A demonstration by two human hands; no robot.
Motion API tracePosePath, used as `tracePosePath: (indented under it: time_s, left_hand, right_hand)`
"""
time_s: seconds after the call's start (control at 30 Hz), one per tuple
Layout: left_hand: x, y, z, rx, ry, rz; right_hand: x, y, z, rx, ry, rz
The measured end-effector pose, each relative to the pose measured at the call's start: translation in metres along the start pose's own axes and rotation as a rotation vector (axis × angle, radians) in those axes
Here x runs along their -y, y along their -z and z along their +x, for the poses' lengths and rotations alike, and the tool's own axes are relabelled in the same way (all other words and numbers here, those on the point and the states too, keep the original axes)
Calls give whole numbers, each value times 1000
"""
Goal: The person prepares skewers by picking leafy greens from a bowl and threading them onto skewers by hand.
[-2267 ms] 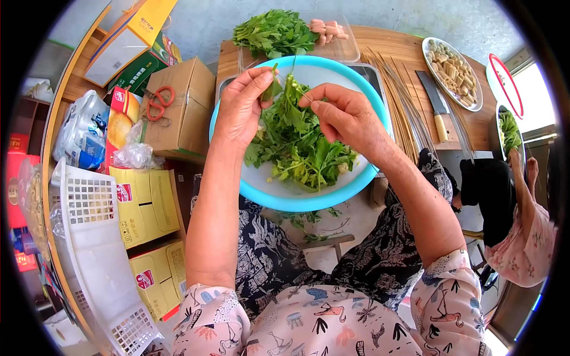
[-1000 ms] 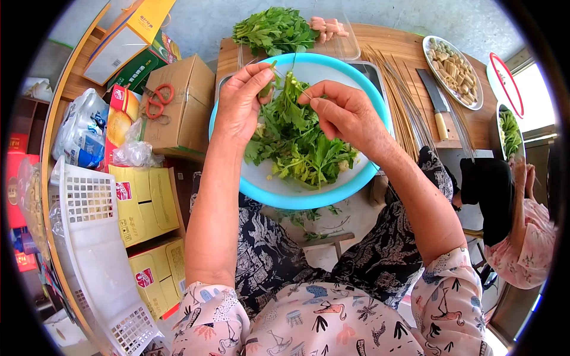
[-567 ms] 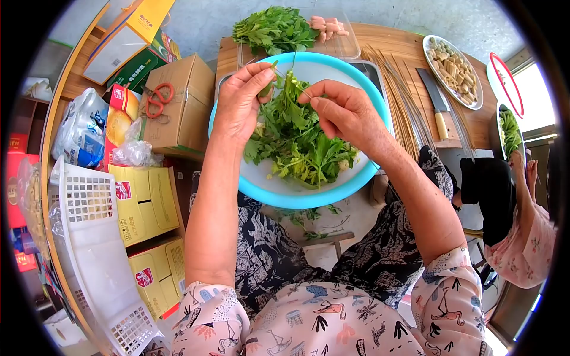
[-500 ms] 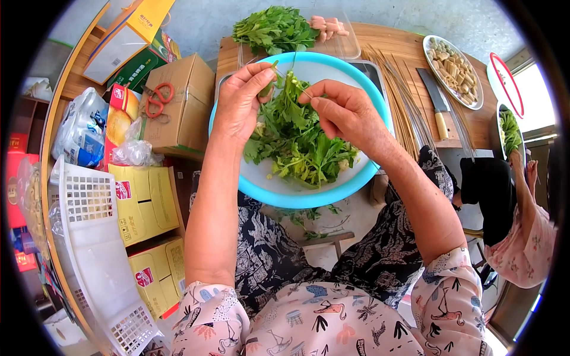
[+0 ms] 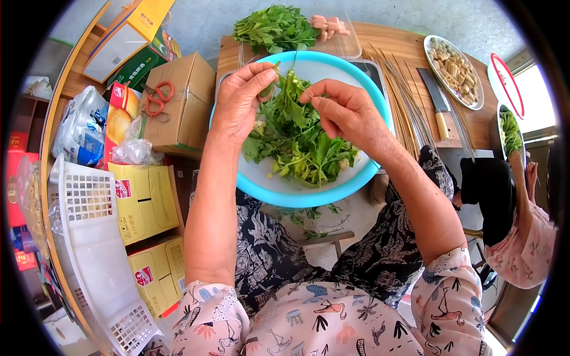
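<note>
My left hand (image 5: 244, 98) is closed, thumb and fingers pinching a piece of green stalk (image 5: 267, 89) over the basin. Facing it, my right hand (image 5: 341, 110) is closed too, its thumb and forefinger pinched on a thin pale stick (image 5: 307, 94); most of the stick is hidden or too fine to follow. Beneath both hands, a heap of leafy celery (image 5: 317, 157) lies in the white basin with a blue rim (image 5: 297, 199). Some leaves rise close to the fingertips of both hands.
Behind the basin are a bunch of greens (image 5: 276, 29) and pink sausage pieces (image 5: 329, 26) in a clear tray. Rightward lie thin skewers (image 5: 395, 98), a cleaver (image 5: 436, 101) and a plate of food pieces (image 5: 454, 68). Scissors (image 5: 157, 98) rest on a carton; another person's arm (image 5: 519, 184) is far right.
Both of my hands keep nearly the same pose over the basin. At the far right, the other person's hand has shifted slightly down from the greens.
</note>
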State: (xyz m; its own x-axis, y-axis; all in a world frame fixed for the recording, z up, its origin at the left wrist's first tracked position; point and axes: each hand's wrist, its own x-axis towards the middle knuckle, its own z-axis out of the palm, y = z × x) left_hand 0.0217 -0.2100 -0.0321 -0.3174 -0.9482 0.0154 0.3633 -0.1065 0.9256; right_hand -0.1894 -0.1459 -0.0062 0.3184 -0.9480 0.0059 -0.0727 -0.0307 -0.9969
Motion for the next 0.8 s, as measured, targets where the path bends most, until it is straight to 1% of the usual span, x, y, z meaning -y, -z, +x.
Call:
tracePosePath:
  time_s: [0.37, 0.57, 0.67, 0.73, 0.77, 0.8]
  left_hand:
    - [-6, 1, -3, 21, 21, 30]
    - [2, -4, -4, 51, 53, 48]
    - [3, -5, -3, 80, 7, 41]
    - [5, -7, -3, 86, -62, 91]
    - [5, -10, -2, 86, -62, 90]
    - [4, -14, -2, 52, -109, 128]
  right_hand:
    - [-1, -1, -1, 19, 12, 11]
    - [2, 0, -1, 33, -26, 84]
    - [4, 0, 0, 28, -23, 87]
    - [6, 1, 0, 21, -28, 61]
    - [6, 2, 0, 21, -29, 61]
    - [6, 4, 1, -7, -14, 94]
